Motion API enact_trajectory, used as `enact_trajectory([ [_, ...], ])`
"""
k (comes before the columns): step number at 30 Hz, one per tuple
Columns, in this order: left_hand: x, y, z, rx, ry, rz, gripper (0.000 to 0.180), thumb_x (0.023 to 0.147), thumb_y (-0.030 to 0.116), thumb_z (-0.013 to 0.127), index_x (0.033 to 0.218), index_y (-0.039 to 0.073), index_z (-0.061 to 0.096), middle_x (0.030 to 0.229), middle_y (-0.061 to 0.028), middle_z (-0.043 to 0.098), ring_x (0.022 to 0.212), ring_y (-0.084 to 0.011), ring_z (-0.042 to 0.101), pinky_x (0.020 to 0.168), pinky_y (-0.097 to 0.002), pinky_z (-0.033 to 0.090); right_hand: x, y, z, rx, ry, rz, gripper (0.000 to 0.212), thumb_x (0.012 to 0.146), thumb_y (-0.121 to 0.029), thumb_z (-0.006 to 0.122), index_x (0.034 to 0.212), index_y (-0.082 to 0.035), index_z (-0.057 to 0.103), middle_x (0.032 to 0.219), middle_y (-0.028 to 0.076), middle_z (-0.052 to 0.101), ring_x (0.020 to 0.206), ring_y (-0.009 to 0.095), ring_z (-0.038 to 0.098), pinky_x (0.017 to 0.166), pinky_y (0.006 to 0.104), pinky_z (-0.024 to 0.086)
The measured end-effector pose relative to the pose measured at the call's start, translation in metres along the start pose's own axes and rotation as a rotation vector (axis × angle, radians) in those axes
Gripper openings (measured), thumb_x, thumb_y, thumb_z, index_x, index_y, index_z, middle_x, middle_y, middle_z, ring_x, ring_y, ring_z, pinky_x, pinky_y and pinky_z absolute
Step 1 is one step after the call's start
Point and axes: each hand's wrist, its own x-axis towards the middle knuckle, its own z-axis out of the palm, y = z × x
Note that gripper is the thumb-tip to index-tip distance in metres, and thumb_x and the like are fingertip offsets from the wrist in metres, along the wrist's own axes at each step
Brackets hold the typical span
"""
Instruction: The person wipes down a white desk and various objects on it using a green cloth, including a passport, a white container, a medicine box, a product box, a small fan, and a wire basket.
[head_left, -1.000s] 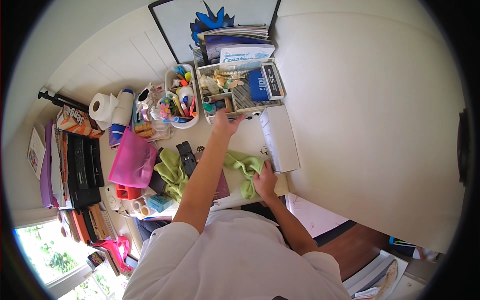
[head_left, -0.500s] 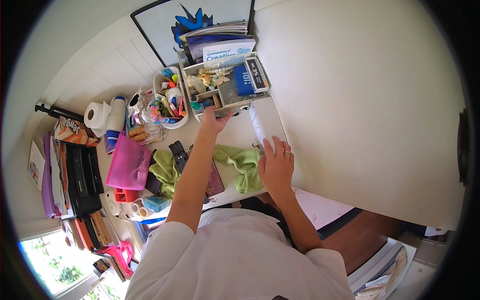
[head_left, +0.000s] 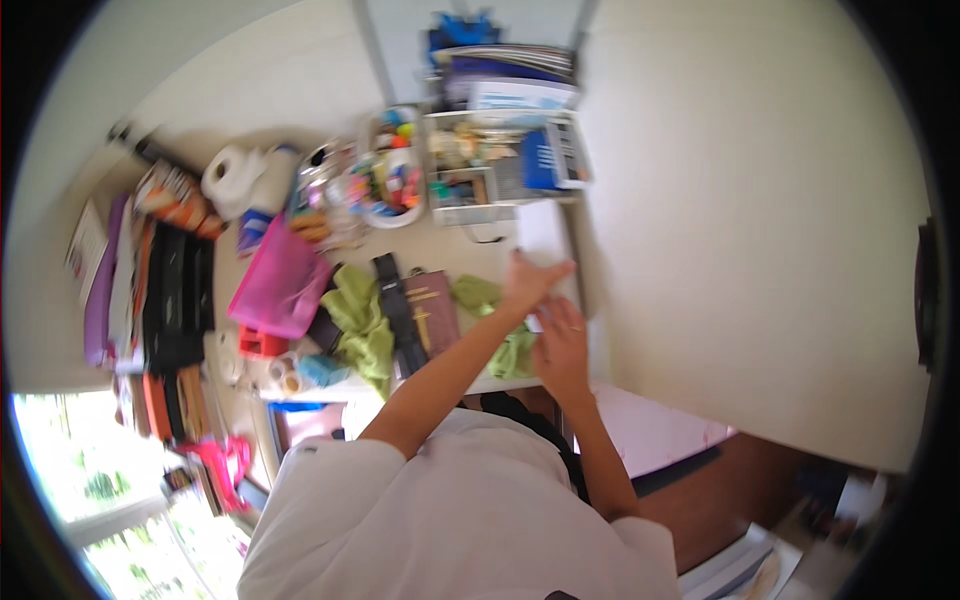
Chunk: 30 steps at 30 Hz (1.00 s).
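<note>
On the desk, white sheet point(head_left: 543, 232) lengthwise away

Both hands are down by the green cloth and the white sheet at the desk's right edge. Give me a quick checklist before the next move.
1. Left hand over the white sheet: ok; grip cannot tell, blurred.
2. Right hand on the green cloth: ok.
3. Cloth fully on the desk: ok.
4. Dark red book apart from both hands: ok.
5. White tray of small items behind the sheet, untouched: ok.
</note>
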Motion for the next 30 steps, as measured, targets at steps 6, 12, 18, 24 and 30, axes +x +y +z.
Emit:
enact_trajectory([
  [6, -0.051, 0.019, -0.054, -0.151, -0.074, -0.123, 0.074, 0.065, 0.036, 0.068, 0.114, -0.013, 0.043, 0.104, -0.0242, 0.056, 0.095, -0.0295, 0.058, 0.082, -0.0354, 0.047, -0.008, -0.020, -0.059, 0.086, 0.148, 0.103, 0.034, 0.077, 0.004, 0.047, 0.109, 0.000, 0.055, 0.122, 0.017, 0.048, 0.113, 0.035, 0.045, 0.097, 0.0457, 0.034],
  [12, -0.134, 0.024, -0.203, -0.702, -0.231, 0.031, 0.071, 0.070, 0.029, 0.057, 0.130, -0.001, 0.035, 0.110, -0.0158, 0.052, 0.097, -0.0215, 0.054, 0.084, -0.0326, 0.045, -0.018, -0.019, -0.056, 0.276, 0.162, 0.184, 0.033, 0.077, 0.004, 0.048, 0.109, 0.000, 0.055, 0.113, 0.017, 0.051, 0.106, 0.031, 0.047, 0.094, 0.0408, 0.037],
  [18, -0.152, 0.037, -0.303, -0.111, 0.359, -0.040, 0.078, 0.072, 0.028, 0.053, 0.138, -0.002, 0.023, 0.117, -0.0229, 0.048, 0.100, -0.0251, 0.053, 0.083, -0.0311, 0.044, -0.015, 0.011, 0.002, 0.134, -0.111, 0.216, 0.040, 0.073, 0.004, 0.053, 0.113, -0.004, 0.053, 0.118, 0.018, 0.048, 0.112, 0.035, 0.042, 0.096, 0.0423, 0.034],
  [24, -0.124, -0.014, -0.307, 0.040, 0.562, -0.025, 0.083, 0.078, 0.030, 0.052, 0.140, -0.006, 0.012, 0.130, -0.0301, 0.038, 0.110, -0.0312, 0.047, 0.094, -0.0323, 0.036, 0.025, 0.037, 0.033, 0.019, -0.114, 0.249, 0.051, 0.074, -0.013, 0.062, 0.122, -0.007, 0.047, 0.129, 0.019, 0.039, 0.116, 0.038, 0.039, 0.097, 0.0476, 0.033],
  [30, -0.117, 0.003, -0.297, 0.518, 0.606, -0.039, 0.063, 0.086, 0.025, 0.047, 0.136, -0.008, 0.026, 0.121, -0.0290, 0.042, 0.110, -0.0418, 0.045, 0.094, -0.0403, 0.037, 0.007, 0.012, 0.054, -0.311, -0.664, 0.119, 0.066, 0.064, -0.029, 0.072, 0.126, -0.024, 0.048, 0.130, 0.014, 0.036, 0.110, 0.037, 0.047, 0.070, 0.0429, 0.054],
])
